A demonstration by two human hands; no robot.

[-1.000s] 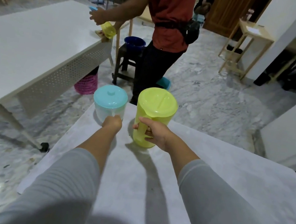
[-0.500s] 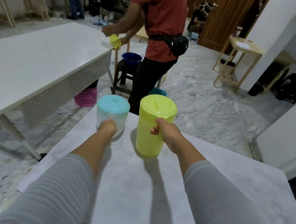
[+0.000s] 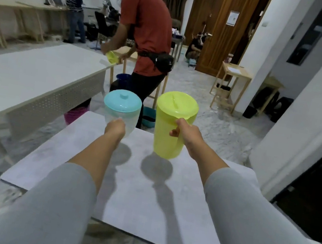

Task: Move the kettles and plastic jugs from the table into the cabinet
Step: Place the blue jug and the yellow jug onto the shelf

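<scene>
While both jugs had stood on the grey table a second before, they now hung clear of it, each casting a round shadow on the tabletop beneath. The right hand was clenched round the handle of the yellow jug, which was upright, lid on, and raised above the far part of the table. The left hand gripped the clear jug with the pale blue lid from its near side; its handle was hidden behind the fist, so I cannot tell exactly how the fingers lay on it. The clear jug was also lifted, a little beside and to the left of the yellow one, the two not touching. Both grey sleeves reached further forward and higher than before.

The view had tilted up as well, taking in more of the room. The person in the red shirt stood beyond the table, bent toward the long white table at the left, with a small yellow object in their hands, as in the earlier frames. A pink basket showed under the white table's end and a teal tub sat on the floor behind the jugs. A wooden side table stood near the white pillar at the right.
</scene>
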